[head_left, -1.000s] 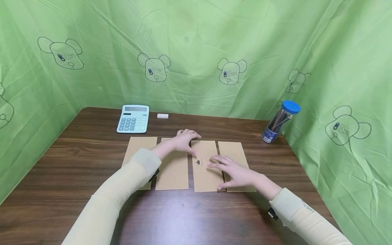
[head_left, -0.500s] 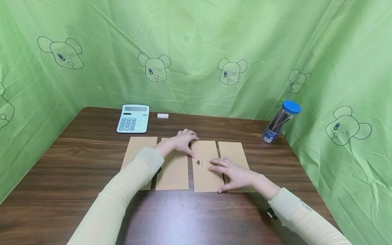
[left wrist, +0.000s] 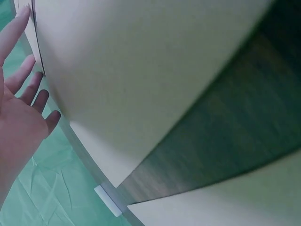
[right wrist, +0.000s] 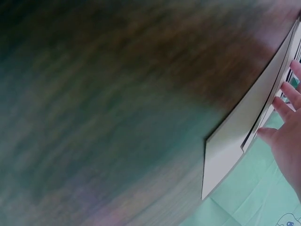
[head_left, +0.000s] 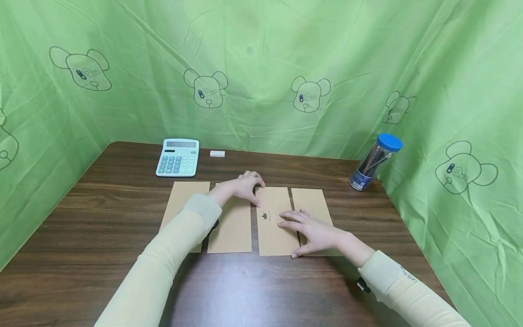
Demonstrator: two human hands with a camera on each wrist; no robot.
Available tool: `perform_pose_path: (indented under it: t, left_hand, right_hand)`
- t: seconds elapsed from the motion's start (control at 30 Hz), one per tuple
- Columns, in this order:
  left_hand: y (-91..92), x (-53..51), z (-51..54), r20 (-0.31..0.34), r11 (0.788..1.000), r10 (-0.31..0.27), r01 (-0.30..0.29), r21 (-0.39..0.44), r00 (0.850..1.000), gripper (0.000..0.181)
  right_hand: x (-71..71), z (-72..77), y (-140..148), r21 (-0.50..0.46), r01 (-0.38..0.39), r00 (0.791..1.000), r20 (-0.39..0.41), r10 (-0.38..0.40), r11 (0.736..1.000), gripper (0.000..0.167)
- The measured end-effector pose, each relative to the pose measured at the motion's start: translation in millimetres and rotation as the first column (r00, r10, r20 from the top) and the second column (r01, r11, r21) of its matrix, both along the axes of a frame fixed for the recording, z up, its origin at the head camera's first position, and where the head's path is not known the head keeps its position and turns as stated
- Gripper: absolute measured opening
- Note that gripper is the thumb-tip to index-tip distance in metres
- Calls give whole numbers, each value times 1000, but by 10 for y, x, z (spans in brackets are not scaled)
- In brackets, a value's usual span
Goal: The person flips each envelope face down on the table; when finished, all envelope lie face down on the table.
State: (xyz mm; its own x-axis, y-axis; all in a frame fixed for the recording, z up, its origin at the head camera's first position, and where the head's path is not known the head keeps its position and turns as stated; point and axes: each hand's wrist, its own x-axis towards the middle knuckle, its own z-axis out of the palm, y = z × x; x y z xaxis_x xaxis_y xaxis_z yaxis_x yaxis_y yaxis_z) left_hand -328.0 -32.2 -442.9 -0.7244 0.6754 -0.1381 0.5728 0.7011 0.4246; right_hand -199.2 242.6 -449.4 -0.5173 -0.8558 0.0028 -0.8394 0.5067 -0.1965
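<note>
Brown card (head_left: 275, 240), crown-printed, being displayed flat on worktop (head_left: 245, 290), third from left in its row.
Being spanned by left-hand grip (head_left: 245, 186), upper left, and right-hand grip (head_left: 312, 231), right side; both loosely spread, nothing being clasped. Presumably light, thin, crease-prone; best being taken by both long edges.

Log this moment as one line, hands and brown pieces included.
left hand: at crown-printed piece, far-left corner | right hand: over it and rightmost piece | calculator: beyond leftmost piece
</note>
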Motion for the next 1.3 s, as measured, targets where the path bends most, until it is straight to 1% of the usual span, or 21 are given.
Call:
perform_pose_path:
  t: [0.17, 0.33, 0.47, 0.53, 0.67, 0.73, 0.83, 0.93, 1.03, 1.13, 1.2, 1.3]
  left_hand:
    - [44, 1, 22, 36, 999, 39, -40, 10, 999, 66]
    - [75, 1, 36, 49, 997, 82, -82, 8, 995, 62]
    - [85, -22, 44, 53, 994, 108, -109, 19, 993, 59]
    - [92, -33, 54, 72, 992, 120, -123, 37, 990, 57]
    - [94, -42, 82, 121, 988, 127, -136, 68, 984, 52]
    - [95, -41, 95, 135, 989, 109, -121, 83, 985, 51]
    - [97, -46, 121, 131, 992, 54, -68, 107, 990, 48]
    - [87, -59, 152, 109, 992, -16, 2, 124, 994, 50]
    - [56, -72, 188, 77, 990, -63, 53, 132, 995, 58]
    - [24, -77, 223, 52, 988, -83, 76, 131, 995, 58]
    - [6, -79, 236, 37, 988, -90, 84, 131, 995, 55]
    - [-8, -76, 264, 36, 988, -87, 82, 132, 996, 51]
  right_hand:
    - [3, 11, 0, 8, 8, 1000, 1, -8, 1000, 87]
    - [-1, 4, -6, 4, -3, 1000, -17, 3, 1000, 87]
    - [-2, 0, -8, -1, -1, 1000, -10, 1, 1000, 87]
    - [-2, -1, -7, -6, 2, 1000, -3, -2, 1000, 87]
    - [20, 14, -12, -13, 17, 1000, 18, -16, 1000, 86]
    - [39, 26, -20, -10, 33, 999, 30, -33, 999, 86]
    - [61, 34, -34, 6, 70, 997, 39, -70, 998, 85]
    - [83, 37, -57, 18, 107, 994, 33, -108, 994, 87]
    - [109, 36, -85, 24, 134, 991, 24, -135, 991, 92]
    - [138, 36, -113, 18, 148, 989, 22, -149, 989, 94]
    - [156, 39, -129, 8, 154, 988, 24, -154, 988, 94]
    - [176, 42, -143, 3, 160, 987, 18, -160, 987, 96]
